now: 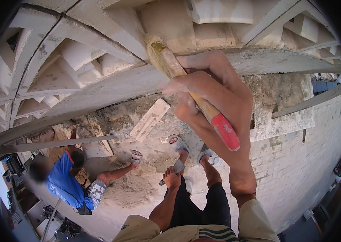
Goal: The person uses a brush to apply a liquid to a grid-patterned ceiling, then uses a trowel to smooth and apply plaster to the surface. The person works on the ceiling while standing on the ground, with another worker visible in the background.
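Note:
My right hand (208,90) is closed around a wooden-handled paintbrush (204,107) with a red end, raised in front of me. Its pale, dusty bristles (156,54) touch the edge of the decorative concrete block wall (114,48). My left hand (171,177) is lower, by my leg, closed on a grey, dusty tool (178,166) whose exact kind I cannot make out. Below the wall a pale board (149,120) lies slanted on the dirty ledge.
A co-worker in a blue shirt (65,177) crouches at the left, beside a long narrow plank (49,143) and loose sand (122,187). A paved floor (291,161) stretches to the right under a slanted beam (311,101). My sandalled feet stand below the board.

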The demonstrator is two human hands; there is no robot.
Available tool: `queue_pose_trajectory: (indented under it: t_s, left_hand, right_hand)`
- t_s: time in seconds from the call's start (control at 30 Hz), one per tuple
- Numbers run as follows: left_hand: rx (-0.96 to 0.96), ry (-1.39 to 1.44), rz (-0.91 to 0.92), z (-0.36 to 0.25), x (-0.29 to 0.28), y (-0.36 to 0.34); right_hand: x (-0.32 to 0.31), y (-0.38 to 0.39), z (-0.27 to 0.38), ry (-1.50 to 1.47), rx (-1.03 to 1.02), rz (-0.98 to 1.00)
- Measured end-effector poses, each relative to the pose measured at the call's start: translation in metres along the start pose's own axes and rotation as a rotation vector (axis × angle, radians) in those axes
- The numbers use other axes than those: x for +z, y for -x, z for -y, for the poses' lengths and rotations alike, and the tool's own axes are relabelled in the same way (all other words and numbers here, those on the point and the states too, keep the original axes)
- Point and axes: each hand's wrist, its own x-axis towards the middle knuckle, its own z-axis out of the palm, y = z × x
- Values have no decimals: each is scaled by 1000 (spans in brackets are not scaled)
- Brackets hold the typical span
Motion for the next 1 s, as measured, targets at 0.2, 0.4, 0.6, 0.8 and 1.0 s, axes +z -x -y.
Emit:
queue_pose_trajectory:
  t_s: [0.2, 0.4, 0.6, 0.8, 1.0]
  left_hand:
    - [24, 108, -81, 23, 14, 18]
    - [-23, 145, 1, 43, -2, 41]
    - [-5, 145, 1, 68, -21, 45]
    - [-57, 158, 16, 74, -32, 52]
    - [-108, 191, 69, 76, -27, 63]
  right_hand:
    - [-2, -16, 3, 30, -85, -103]
    - [-15, 7, -7, -44, 56, 134]
    - [0, -20, 20, 76, -111, -29]
    - [-5, -28, 14, 22, -111, -93]
    - [7, 3, 43, -9, -166, -219]
